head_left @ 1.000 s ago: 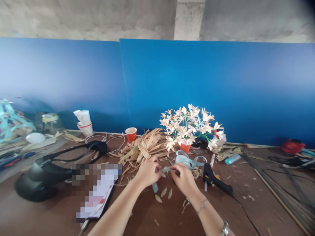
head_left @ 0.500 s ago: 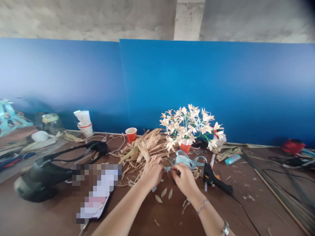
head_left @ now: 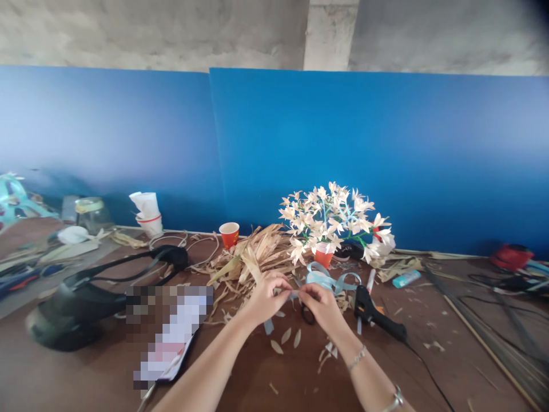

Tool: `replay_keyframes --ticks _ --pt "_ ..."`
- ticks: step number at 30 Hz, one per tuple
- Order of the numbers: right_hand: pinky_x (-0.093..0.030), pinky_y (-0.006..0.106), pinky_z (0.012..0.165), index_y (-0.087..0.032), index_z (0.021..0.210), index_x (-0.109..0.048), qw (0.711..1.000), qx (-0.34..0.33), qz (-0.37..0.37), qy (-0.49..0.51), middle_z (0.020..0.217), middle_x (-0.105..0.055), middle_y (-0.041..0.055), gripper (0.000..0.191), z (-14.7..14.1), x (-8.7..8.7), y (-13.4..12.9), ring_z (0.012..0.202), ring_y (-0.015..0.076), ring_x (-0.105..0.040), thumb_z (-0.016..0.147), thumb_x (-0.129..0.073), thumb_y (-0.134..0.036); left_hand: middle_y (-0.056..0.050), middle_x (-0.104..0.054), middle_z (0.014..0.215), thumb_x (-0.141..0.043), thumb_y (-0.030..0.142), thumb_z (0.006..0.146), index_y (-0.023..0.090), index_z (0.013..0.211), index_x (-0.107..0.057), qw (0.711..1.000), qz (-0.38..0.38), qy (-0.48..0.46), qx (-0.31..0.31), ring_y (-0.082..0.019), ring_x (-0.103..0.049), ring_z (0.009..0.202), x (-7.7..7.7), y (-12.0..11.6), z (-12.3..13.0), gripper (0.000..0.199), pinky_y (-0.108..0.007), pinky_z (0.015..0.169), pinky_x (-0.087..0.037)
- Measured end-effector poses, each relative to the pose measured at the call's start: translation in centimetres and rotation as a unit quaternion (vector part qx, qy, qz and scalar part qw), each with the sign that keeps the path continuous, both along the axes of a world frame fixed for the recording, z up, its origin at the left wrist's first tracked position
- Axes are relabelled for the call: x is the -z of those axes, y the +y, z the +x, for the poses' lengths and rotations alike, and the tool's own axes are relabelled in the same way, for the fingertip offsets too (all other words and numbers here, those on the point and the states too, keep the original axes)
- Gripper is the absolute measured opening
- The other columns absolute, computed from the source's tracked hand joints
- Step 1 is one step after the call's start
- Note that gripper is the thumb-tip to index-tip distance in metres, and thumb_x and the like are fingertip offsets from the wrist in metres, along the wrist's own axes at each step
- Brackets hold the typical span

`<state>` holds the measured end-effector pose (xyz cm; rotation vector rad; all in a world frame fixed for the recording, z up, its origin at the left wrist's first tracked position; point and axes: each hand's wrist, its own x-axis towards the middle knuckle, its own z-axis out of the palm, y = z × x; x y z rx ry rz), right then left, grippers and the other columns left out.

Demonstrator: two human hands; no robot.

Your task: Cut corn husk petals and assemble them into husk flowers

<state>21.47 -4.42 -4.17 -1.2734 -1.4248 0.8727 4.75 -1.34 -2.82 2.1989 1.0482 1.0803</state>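
My left hand (head_left: 269, 296) and my right hand (head_left: 318, 302) meet over the brown table, thumbs and fingers pinched. Between their fingertips runs a short pale blue ribbon piece (head_left: 294, 294), mostly covered. Behind my right hand lies a loose coil of light blue ribbon (head_left: 321, 279). A black ring like a scissors handle (head_left: 307, 313) shows beside my right fingers. Cream artificial flowers (head_left: 330, 220) stand in a red paper cup (head_left: 323, 257) just beyond. Small pale petal shapes (head_left: 277, 347) are scattered on the table below my hands.
Dried corn husks (head_left: 261, 252) are heaped behind my left hand, near another red paper cup (head_left: 229, 235). A black glue gun (head_left: 377, 315) with a cord lies at right. Black headgear with straps (head_left: 81, 303) and a phone (head_left: 175, 337) lie at left. A blue partition (head_left: 364, 131) closes the back.
My hands have drawn closer together, fingertips almost meeting over the ribbon piece. My left hand has turned so its thumb shows. The black ring by my right hand has come into sight.
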Motion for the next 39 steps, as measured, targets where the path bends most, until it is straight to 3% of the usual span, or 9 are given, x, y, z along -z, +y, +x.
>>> replay_keyframes --ticks 4,10,15,19,21,29,39 --pt "-0.028 0.023 0.046 -0.015 0.062 -0.059 0.993 -0.015 -0.071 0.091 0.052 -0.049 -0.0037 0.02 -0.1 -0.5 -0.3 0.047 0.0088 -0.038 0.069 -0.059 -0.035 -0.005 -0.061 0.096 -0.06 0.008 0.069 0.02 0.094 -0.061 0.992 0.117 0.037 0.005 -0.02 -0.051 0.097 -0.9 -0.7 -0.1 0.028 -0.036 0.088 -0.039" --pt "-0.026 0.022 0.043 -0.015 0.067 -0.062 0.984 -0.016 -0.118 0.131 0.057 -0.054 -0.0018 0.02 -0.2 -1.0 -0.6 0.044 0.0076 -0.037 0.067 -0.06 -0.035 -0.003 -0.061 0.091 -0.054 0.018 0.079 0.023 0.079 -0.064 0.971 0.215 0.107 -0.011 -0.019 -0.05 0.092 -1.3 -1.2 0.0 0.011 -0.038 0.084 -0.038" --pt "-0.038 0.023 0.051 -0.019 0.097 -0.058 0.999 -0.012 0.035 0.039 0.088 -0.062 0.0041 0.028 -0.3 -0.8 -0.8 0.068 0.0154 -0.054 0.069 -0.058 -0.024 -0.004 -0.06 0.089 -0.055 0.015 0.076 0.021 0.076 -0.063 0.977 0.191 0.086 -0.039 -0.02 -0.051 0.091 -1.2 -1.1 0.0 0.011 -0.036 0.08 -0.039" --pt "-0.042 0.027 0.062 -0.019 0.077 -0.059 0.982 0.007 0.152 -0.114 0.081 -0.06 0.0045 0.006 -0.4 -0.9 -1.2 0.074 0.0177 -0.055 0.075 -0.054 -0.018 -0.004 -0.06 0.087 -0.057 0.014 0.073 0.02 0.073 -0.063 0.982 0.164 0.087 -0.031 -0.02 -0.051 0.09 -1.1 -1.2 0.2 0.009 -0.035 0.081 -0.039" --pt "-0.043 0.029 0.068 -0.019 0.069 -0.058 0.971 0.009 0.187 -0.152 0.077 -0.059 0.0045 0.01 -0.4 -1.0 -1.3 0.075 0.0182 -0.055 0.077 -0.052 -0.016 -0.004 -0.06 0.087 -0.058 0.014 0.072 0.02 0.073 -0.063 0.983 0.154 0.099 -0.027 -0.021 -0.05 0.089 -1.1 -1.4 0.3 0.008 -0.036 0.082 -0.039" --pt "-0.044 0.031 0.07 -0.019 0.068 -0.054 0.951 0.039 0.227 -0.208 0.078 -0.058 0.0054 0.011 -0.6 -0.7 -1.2 0.076 0.019 -0.054 0.075 -0.05 -0.012 -0.004 -0.06 0.089 -0.055 0.014 0.072 0.021 0.07 -0.061 0.981 0.149 0.12 -0.044 -0.022 -0.048 0.092 -1.2 -1.8 0.9 0.009 -0.038 0.082 -0.037" --pt "-0.042 0.032 0.067 -0.02 0.061 -0.049 0.912 0.189 0.238 -0.274 0.069 -0.056 0.0039 0.013 -0.7 -0.6 -1.3 0.071 0.0196 -0.054 0.069 -0.05 -0.01 -0.004 -0.06 0.091 -0.055 0.012 0.072 0.019 0.063 -0.059 0.975 0.153 0.107 -0.12 -0.022 -0.049 0.092 -1.0 -2.1 1.6 0.012 -0.038 0.079 -0.035"
